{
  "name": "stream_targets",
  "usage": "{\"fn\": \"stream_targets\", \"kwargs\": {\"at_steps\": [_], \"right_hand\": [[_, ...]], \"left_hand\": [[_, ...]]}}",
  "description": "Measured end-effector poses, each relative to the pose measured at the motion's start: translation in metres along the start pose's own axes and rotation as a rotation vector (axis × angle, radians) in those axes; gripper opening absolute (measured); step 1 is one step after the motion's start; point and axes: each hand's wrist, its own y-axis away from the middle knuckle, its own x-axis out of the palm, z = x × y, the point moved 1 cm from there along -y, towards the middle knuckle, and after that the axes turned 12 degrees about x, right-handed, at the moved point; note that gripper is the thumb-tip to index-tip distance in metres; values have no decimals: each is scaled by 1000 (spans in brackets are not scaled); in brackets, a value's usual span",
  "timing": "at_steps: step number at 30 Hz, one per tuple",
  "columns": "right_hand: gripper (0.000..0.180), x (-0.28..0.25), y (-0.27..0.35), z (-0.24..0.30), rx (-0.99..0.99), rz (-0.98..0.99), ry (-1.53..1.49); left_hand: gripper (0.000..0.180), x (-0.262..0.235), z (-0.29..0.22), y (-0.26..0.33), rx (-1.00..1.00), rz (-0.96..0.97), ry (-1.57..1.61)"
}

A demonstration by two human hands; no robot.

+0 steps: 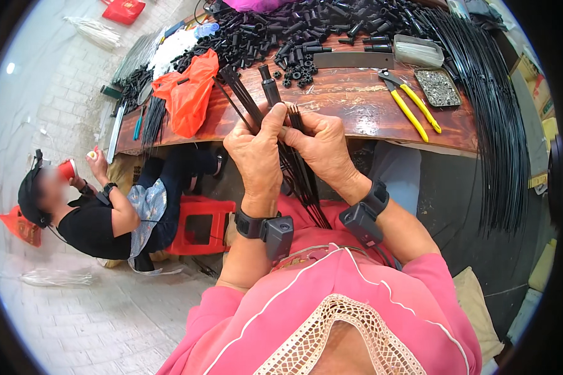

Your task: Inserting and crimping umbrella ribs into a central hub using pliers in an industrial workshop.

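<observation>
My left hand (256,153) is closed at the table's near edge around a bundle of thin black rods (241,92). A black plastic tube-like piece (270,86) with a narrower top stands up from between my hands, its lower end hidden by my left thumb. My right hand (325,147) pinches more of the black rods (296,117), and its thumb and fingertips meet those of my left hand. The rods' long ends (309,194) run down between my wrists toward my lap.
On the wooden table (350,103) lie yellow-handled pliers (413,106), a tin of small metal bits (438,87), a clear tray (418,51), a flat dark blade (353,60), heaped black parts (263,31) and an orange bag (187,94). Long black rods (494,125) overhang the right end. A person (94,212) sits left.
</observation>
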Motion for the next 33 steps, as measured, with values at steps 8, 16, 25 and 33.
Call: {"fn": "stream_targets", "kwargs": {"at_steps": [8, 16, 25, 33], "right_hand": [[27, 7, -1, -10, 97, -98, -63], [20, -5, -2, -4, 40, -65, 125], [23, -10, -9, -21, 274, 151, -249], [26, -6, -8, -23, 269, 133, -247]], "left_hand": [[17, -6, 19, 0, 5, -68, 201], [14, -10, 16, -2, -34, -14, 314], [12, -17, 13, -1, -105, -1, 392], [14, -24, 19, -2, -118, -20, 383]]}}
